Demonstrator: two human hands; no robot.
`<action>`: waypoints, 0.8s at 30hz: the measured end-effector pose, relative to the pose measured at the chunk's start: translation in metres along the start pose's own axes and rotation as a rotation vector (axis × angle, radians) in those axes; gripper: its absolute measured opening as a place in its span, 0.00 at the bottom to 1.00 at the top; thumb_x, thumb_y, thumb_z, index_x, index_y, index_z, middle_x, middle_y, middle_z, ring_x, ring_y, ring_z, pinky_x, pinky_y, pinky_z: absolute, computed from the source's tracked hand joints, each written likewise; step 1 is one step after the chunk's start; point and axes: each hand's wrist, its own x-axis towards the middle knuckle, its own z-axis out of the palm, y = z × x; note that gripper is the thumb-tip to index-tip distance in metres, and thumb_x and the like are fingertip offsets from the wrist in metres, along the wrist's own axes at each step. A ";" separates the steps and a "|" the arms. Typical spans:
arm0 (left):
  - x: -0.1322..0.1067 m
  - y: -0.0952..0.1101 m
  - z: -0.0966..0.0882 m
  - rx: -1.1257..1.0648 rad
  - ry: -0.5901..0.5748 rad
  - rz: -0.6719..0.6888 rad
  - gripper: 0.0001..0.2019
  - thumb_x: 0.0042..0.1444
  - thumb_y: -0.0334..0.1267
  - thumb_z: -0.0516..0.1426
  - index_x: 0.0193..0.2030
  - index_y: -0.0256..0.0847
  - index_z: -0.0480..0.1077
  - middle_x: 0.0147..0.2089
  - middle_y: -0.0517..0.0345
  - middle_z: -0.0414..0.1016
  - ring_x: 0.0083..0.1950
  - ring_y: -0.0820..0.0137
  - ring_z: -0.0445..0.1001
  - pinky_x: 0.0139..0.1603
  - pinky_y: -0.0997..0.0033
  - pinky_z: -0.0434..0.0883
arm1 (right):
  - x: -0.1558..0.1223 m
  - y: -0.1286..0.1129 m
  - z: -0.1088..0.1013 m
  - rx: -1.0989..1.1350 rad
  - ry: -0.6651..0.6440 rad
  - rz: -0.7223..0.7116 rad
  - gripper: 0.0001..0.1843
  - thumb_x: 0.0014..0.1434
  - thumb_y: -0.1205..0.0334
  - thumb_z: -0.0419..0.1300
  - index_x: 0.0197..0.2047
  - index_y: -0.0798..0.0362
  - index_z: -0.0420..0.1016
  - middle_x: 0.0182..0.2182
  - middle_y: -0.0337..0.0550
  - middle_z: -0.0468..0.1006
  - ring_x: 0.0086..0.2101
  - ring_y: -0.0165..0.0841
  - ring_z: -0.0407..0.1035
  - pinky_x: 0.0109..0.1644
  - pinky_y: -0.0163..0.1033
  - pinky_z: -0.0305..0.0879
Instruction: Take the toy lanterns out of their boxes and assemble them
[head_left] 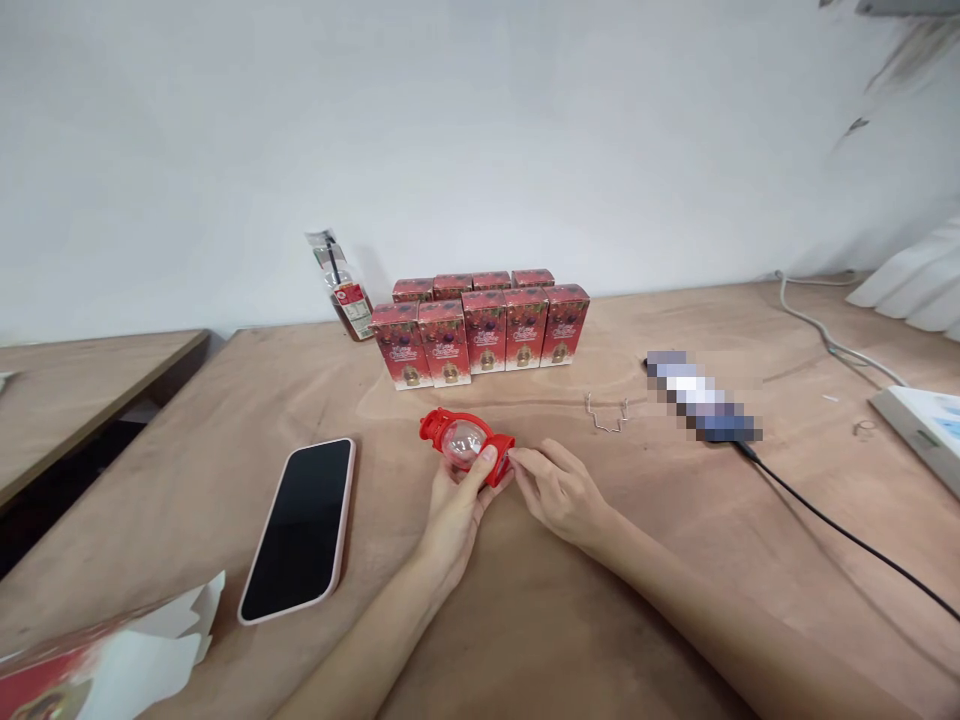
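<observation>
A small ornament [465, 442], a clear globe in a red frame, lies on its side just above the wooden table [525, 620]. My left hand [456, 505] is wrapped round its near end, thumb on the red base. My right hand [559, 490] pinches at the red base's right edge with its fingertips; what the fingertips hold is too small to make out.
Several red printed boxes [480, 328] stand in two rows behind. A black phone in a pink case [301, 528] lies left. A bent wire [607, 415], a blurred device [701, 397] with black cable, a tilted drink bottle [346, 292] and an open box [105, 665] surround.
</observation>
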 end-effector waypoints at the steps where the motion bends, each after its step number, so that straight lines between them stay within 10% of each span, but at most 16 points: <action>1: 0.000 0.000 0.000 0.005 -0.001 0.007 0.20 0.43 0.40 0.67 0.41 0.37 0.66 0.43 0.54 0.75 0.48 0.64 0.74 0.54 0.59 0.71 | 0.000 0.000 0.000 0.002 -0.005 -0.008 0.13 0.62 0.77 0.50 0.50 0.59 0.59 0.27 0.42 0.72 0.26 0.32 0.62 0.30 0.37 0.63; 24: -0.002 -0.003 0.000 0.074 -0.021 0.054 0.24 0.41 0.40 0.67 0.43 0.39 0.63 0.43 0.55 0.75 0.48 0.64 0.74 0.54 0.58 0.70 | -0.002 0.001 -0.003 0.045 0.004 -0.037 0.10 0.63 0.76 0.47 0.47 0.59 0.61 0.26 0.43 0.71 0.26 0.32 0.59 0.29 0.37 0.60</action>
